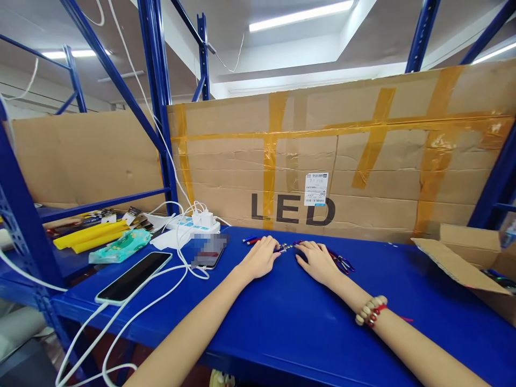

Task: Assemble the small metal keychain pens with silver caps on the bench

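Palm down on the blue shelf top (282,322), my left hand (261,258) lies over a few slim red and blue pieces (250,239). Small shiny metal-looking bits (285,247) show between my two hands, near the left fingertips. My right hand (316,260) also rests palm down, thumb apart, covering part of a bundle of thin dark red and blue strands (342,262) with looped ends. Their exact kind is too small to make out. The fingers of both hands look stretched out rather than gripping.
Left of me lie a phone (135,277) on a white cable, a second phone (212,255), a power strip (209,224), a teal packet (121,244) and yellow tubes (91,235). An open carton (463,263) stands right. A large cardboard panel (234,166) closes the back.
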A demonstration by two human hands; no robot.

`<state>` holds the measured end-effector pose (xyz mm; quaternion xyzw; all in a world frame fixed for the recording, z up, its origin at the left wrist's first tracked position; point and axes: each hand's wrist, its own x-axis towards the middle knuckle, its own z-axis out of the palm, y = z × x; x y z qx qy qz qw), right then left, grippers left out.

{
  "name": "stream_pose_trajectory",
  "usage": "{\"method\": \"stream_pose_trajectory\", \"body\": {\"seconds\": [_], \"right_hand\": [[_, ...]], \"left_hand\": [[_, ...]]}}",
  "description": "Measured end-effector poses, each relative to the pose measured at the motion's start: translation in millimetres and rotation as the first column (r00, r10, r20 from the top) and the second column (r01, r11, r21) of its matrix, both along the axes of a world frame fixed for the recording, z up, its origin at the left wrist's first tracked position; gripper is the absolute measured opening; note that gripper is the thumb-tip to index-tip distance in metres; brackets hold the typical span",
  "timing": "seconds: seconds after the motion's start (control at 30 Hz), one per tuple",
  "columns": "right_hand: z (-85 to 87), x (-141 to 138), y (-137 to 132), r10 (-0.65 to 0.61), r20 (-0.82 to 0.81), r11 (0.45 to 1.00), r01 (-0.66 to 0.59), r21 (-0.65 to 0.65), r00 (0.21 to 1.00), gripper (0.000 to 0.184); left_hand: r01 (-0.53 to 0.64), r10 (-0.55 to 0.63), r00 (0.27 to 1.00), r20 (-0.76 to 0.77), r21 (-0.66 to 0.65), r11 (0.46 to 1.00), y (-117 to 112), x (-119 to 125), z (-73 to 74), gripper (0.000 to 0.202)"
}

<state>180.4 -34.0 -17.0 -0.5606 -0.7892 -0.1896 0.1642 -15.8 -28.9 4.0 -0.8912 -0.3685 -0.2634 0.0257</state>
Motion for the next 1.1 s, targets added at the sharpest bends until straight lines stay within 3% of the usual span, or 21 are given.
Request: {"method": "stream_pose_trajectory", "body": {"seconds": [0.27, 0.47, 0.83, 1.1], "right_hand": [[-0.3, -0.5, -0.9, -0.053, 0.000, 0.995, 0.053, -0.082, 0.999, 0.039], [-0.7, 0.7, -0.2, -0.061, -0.047, 0.994, 0.057, -0.099, 0.997, 0.039], [-2.5, 5.5, 4.3, -0.132, -0.076, 0.982, 0.120, -0.147, 0.988, 0.044], [1.7, 5.7, 2.2, -0.073, -0.085, 0.997, 0.071, -0.032, 0.994, 0.022]], "left_hand": [[0.037, -0.036, 0.998, -0.042, 0.005, 0.999, -0.8, 2.5, -2.6, 0.011], [0.028, -0.024, 0.992, -0.123, 0.030, 0.999, -4.3, 5.3, 0.5, 0.023], [0.041, -0.017, 0.970, -0.241, 0.097, 0.994, -5.2, 5.2, 1.9, 0.019], [0.030, 0.008, 0.960, -0.278, 0.132, 0.991, -5.2, 6.0, -0.2, 0.026]]}}
